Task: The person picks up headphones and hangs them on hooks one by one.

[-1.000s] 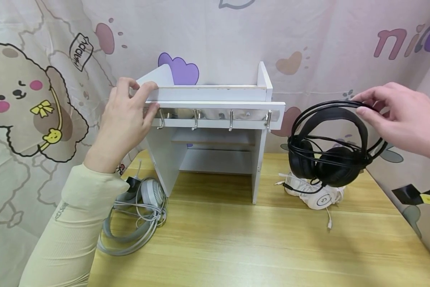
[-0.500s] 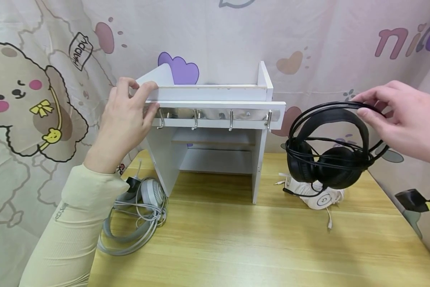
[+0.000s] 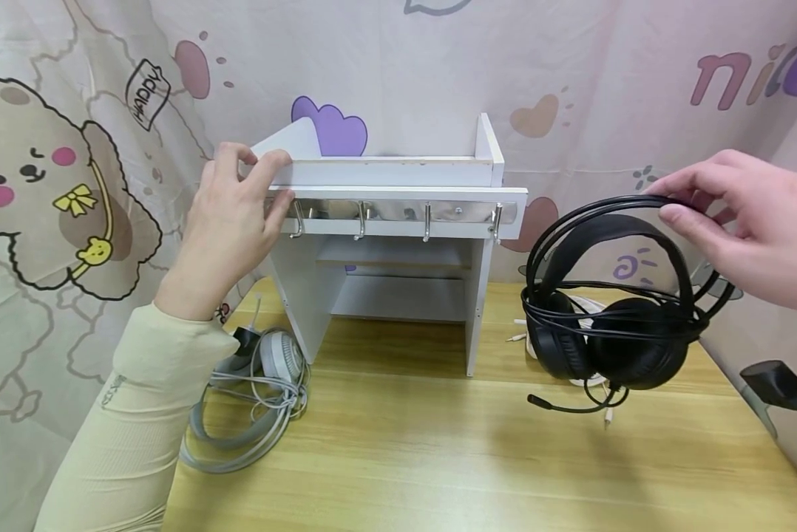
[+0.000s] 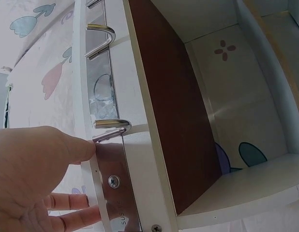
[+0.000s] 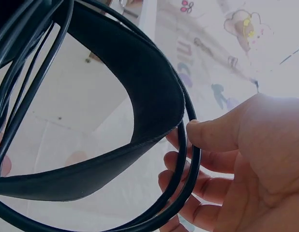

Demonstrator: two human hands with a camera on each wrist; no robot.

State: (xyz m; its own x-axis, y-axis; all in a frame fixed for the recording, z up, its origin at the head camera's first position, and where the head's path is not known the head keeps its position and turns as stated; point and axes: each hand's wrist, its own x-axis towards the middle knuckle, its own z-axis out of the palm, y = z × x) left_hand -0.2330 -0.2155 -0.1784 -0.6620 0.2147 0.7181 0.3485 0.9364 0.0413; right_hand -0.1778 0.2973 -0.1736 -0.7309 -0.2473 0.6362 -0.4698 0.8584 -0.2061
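A black headset [image 3: 631,340] hangs above the right side of the table, its cable looped around the earcups and its boom microphone pointing left. My right hand [image 3: 758,222] pinches the thin outer bands at its top; the right wrist view shows the thumb [image 5: 212,135] on one side and curled fingers on the other. My left hand [image 3: 232,214] grips the left end of the white board [image 3: 405,193] at the front of a small shelf unit [image 3: 478,310]. Along that board runs a metal rail with several hooks [image 4: 111,124], one close by the left thumb.
Grey headphones [image 3: 282,358] with a coiled cable lie on the wooden table [image 3: 405,458] left of the shelf. White headphones, mostly hidden behind the black headset, lie on the right, their white plug [image 3: 608,417] showing. A printed curtain [image 3: 412,74] hangs behind.
The black headset has come lower and nearer, now covering most of the white headphones, its microphone swinging down. The left hand has stayed on the board.
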